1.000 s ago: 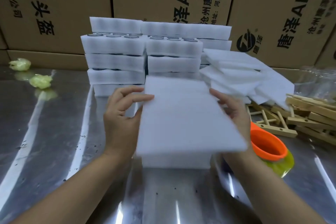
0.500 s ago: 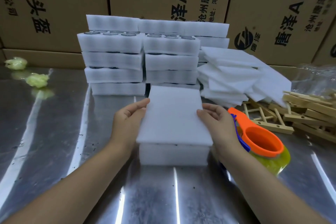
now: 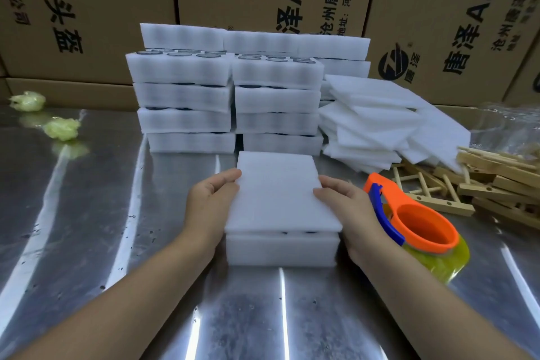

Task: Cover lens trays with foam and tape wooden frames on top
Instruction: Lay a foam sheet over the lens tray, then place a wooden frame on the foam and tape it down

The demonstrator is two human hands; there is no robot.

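Left hand [image 3: 213, 203] and right hand [image 3: 346, 206]: fingers near straight, set against the left and right edges of the foam sheet [image 3: 277, 193], curled round nothing. Sheet lies flat on a lens tray [image 3: 280, 250] on the bench [image 3: 87, 213]; dark lens rims show in the front gap. Tape dispenser [image 3: 420, 222] just right of the right hand, frames [image 3: 496, 184] beyond it, tray stacks [image 3: 228, 96] and foam pile [image 3: 380, 120] behind.

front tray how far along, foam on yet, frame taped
Done: a foam sheet lies on the front tray. In hand: left hand and right hand touch its side edges, squaring it. Left: no wooden frame on it; frames and tape dispenser lie untouched to the right. Top stacked trays behind show bare lenses.
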